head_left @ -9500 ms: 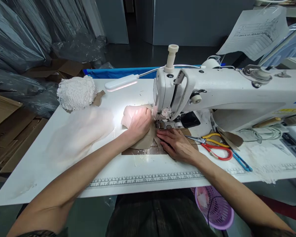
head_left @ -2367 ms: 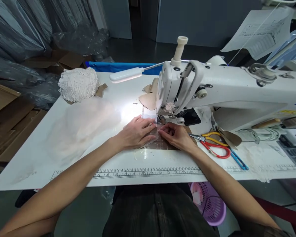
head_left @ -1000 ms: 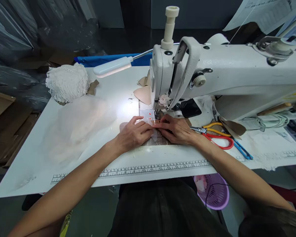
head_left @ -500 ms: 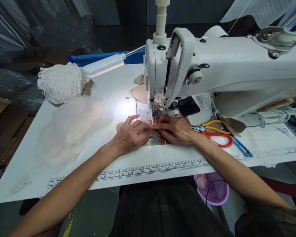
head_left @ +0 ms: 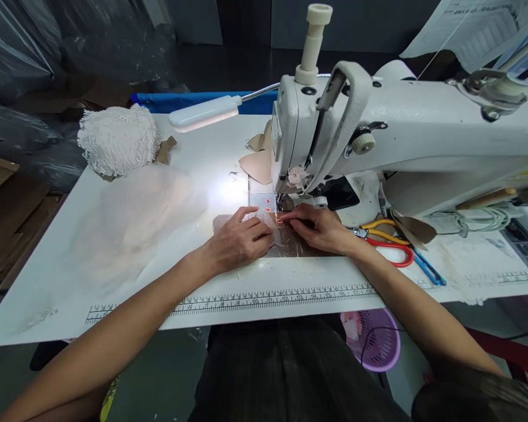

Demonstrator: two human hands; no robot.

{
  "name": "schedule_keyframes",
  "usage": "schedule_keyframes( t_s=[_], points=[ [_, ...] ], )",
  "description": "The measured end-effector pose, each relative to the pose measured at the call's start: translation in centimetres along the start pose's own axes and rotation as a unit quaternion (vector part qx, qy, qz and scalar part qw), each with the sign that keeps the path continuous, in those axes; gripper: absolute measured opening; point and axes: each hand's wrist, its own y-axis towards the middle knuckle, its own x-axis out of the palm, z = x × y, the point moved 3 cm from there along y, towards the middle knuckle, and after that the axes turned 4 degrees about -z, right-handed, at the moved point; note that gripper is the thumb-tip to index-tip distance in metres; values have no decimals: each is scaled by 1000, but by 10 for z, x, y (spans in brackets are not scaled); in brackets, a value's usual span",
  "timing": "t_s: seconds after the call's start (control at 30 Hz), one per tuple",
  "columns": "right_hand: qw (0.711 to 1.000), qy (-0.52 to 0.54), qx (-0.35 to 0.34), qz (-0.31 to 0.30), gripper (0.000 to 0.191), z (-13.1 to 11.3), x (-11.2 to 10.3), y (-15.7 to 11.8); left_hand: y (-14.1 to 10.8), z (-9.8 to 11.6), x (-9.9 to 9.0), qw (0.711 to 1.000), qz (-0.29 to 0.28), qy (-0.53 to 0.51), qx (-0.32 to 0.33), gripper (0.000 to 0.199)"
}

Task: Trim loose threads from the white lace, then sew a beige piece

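A white sewing machine (head_left: pixel 325 129) stands over the table, its presser foot just beyond my hands. Under my fingertips lies thin sheer fabric (head_left: pixel 278 237) on the brown and metal plate at the machine bed. My left hand (head_left: pixel 242 239) rests on the sheer fabric with its fingers apart, left of the needle area. Close to the presser foot, my right hand (head_left: pixel 319 227) pinches the fabric's edge between thumb and forefinger. Small red marks (head_left: pixel 268 201) show on the bed near the foot.
White lace (head_left: pixel 118 139) and a sheer fabric heap (head_left: pixel 136 225) lie at left. A lamp (head_left: pixel 206 113) hangs beyond. On the right are yellow-handled pliers (head_left: pixel 385 228), red-handled scissors (head_left: pixel 396 252), a blue tool (head_left: pixel 429 268) and a phone (head_left: pixel 341 192). A purple basket (head_left: pixel 378 340) stands below.
The view has shifted slightly, so the machine appears farther right. My right hand has drawn a little away from my left, and more of the fabric shows between them.
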Motion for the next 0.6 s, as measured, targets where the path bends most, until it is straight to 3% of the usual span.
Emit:
schedule_keyframes(
  t_s=[0.13,0.3,0.43,0.6],
  points=[
    [994,48,82,-47,29,5,-6,5,-1,0,0,1000,-8,11,5,21],
    [996,35,79,-34,29,1,-5,4,-1,1,-1,1000,-11,19,3,23],
    [1000,-3,-15,6,30,-8,-2,-4,0,2,-1,1000,-21,11,-7,24],
    [989,-79,-123,-27,32,-18,4,-16,1,2,-2,999,-45,-12,-16,23]
  ],
)
